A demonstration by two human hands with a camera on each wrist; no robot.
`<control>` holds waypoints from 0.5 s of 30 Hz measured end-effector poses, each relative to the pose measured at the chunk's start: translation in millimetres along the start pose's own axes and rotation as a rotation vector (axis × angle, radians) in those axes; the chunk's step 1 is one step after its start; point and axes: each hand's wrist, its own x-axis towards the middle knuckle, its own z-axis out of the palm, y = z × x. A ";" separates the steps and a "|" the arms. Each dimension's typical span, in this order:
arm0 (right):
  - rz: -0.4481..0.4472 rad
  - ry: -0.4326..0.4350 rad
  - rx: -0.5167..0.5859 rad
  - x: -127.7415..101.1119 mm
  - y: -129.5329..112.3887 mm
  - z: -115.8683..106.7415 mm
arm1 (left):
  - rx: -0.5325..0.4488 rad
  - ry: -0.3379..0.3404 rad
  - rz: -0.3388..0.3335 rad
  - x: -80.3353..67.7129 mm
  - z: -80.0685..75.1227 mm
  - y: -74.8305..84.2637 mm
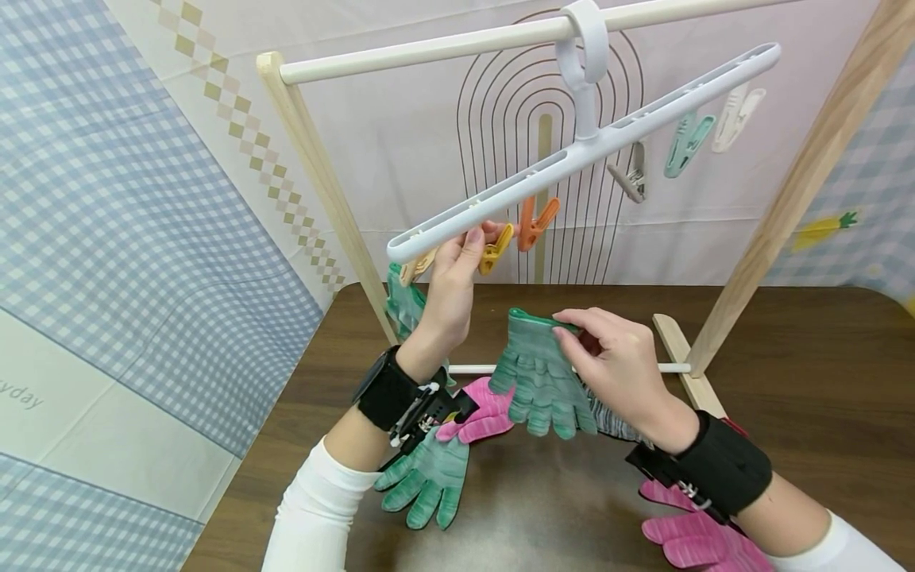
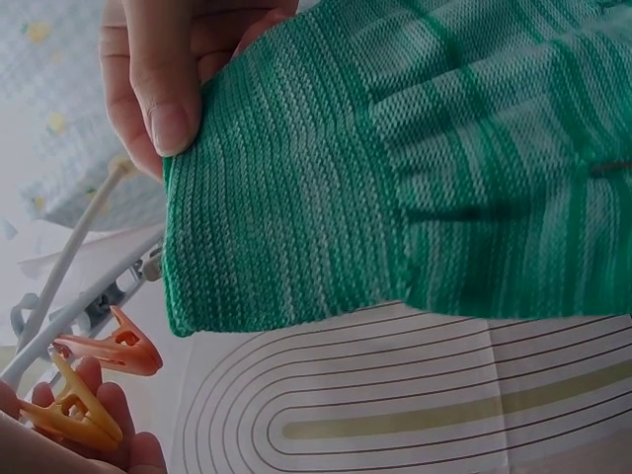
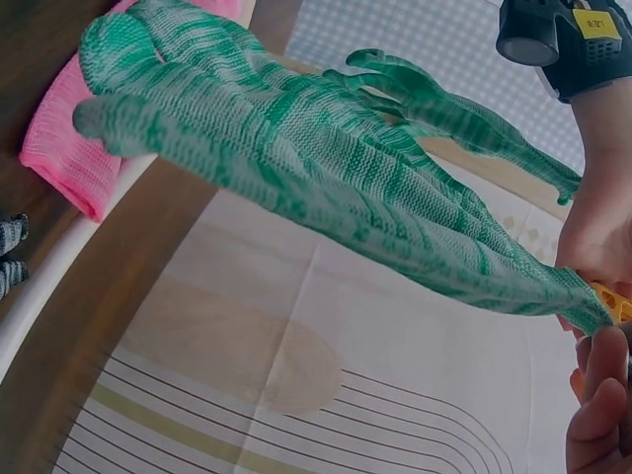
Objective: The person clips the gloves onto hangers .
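Note:
My right hand (image 1: 618, 357) pinches the cuff of a green striped knit glove (image 1: 543, 373) between thumb and fingers, and its fingers hang down. In the left wrist view the ribbed cuff (image 2: 276, 188) is large and close. My left hand (image 1: 453, 286) is raised under the low end of the white hanger (image 1: 586, 147), fingers curled about a yellow clothespin (image 1: 496, 250). An orange clothespin (image 1: 538, 224) hangs just right of it. Left of the hand, a beige clothespin (image 1: 417, 268) hangs above another green glove (image 1: 405, 302), partly hidden by the hand and wrist.
The hanger hooks over a rack's rail (image 1: 429, 44) and tilts down leftward. Grey (image 1: 631, 173), mint (image 1: 689, 145) and white clothespins (image 1: 738, 119) hang at its right. On the brown table (image 1: 557, 508) lie a green glove (image 1: 429, 477), pink gloves (image 1: 700, 532) and a dark grey knit piece (image 1: 611, 417).

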 end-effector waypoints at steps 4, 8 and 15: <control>0.000 -0.003 0.007 2.2 -0.4 0.7 | 0.004 -0.024 0.014 0.2 0.4 -0.5; -0.004 -0.003 0.012 4.2 -1.5 1.3 | 0.013 -0.036 0.020 0.3 1.2 -1.1; -0.003 -0.004 0.017 6.7 -2.2 1.9 | 0.013 -0.063 0.032 -0.6 3.2 -1.6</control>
